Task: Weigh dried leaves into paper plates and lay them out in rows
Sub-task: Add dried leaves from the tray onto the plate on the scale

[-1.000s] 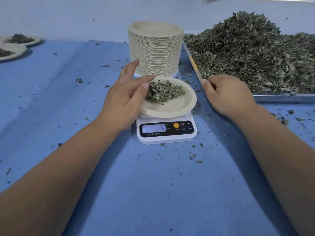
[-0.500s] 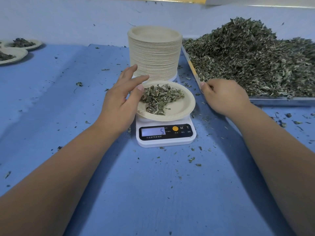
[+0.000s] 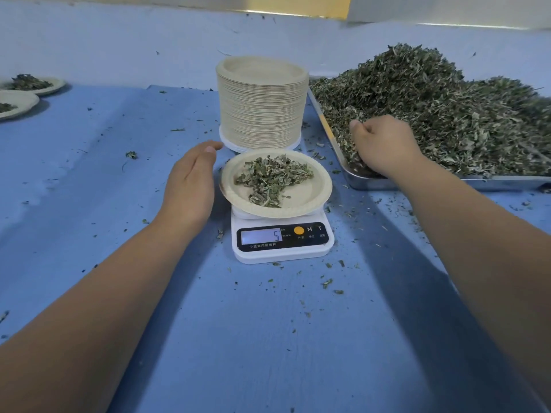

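Observation:
A paper plate (image 3: 310,198) with a small heap of dried leaves (image 3: 272,178) sits on a white digital scale (image 3: 281,239) whose display reads 5. My left hand (image 3: 190,183) hovers just left of the plate, fingers straight, apart from its rim. My right hand (image 3: 384,144) is in the front left corner of the metal tray (image 3: 477,183), fingers curled into the big pile of dried leaves (image 3: 441,114). What those fingers hold is hidden. A tall stack of empty paper plates (image 3: 261,102) stands right behind the scale.
Two filled plates (image 3: 35,84) lie at the far left edge of the blue table (image 3: 268,338). Leaf crumbs are scattered around the scale and the tray. A pale wall closes the back.
My left hand has let go of the plate's left rim and drawn back a little to the left. My right hand has moved from the tray's edge into the leaf pile.

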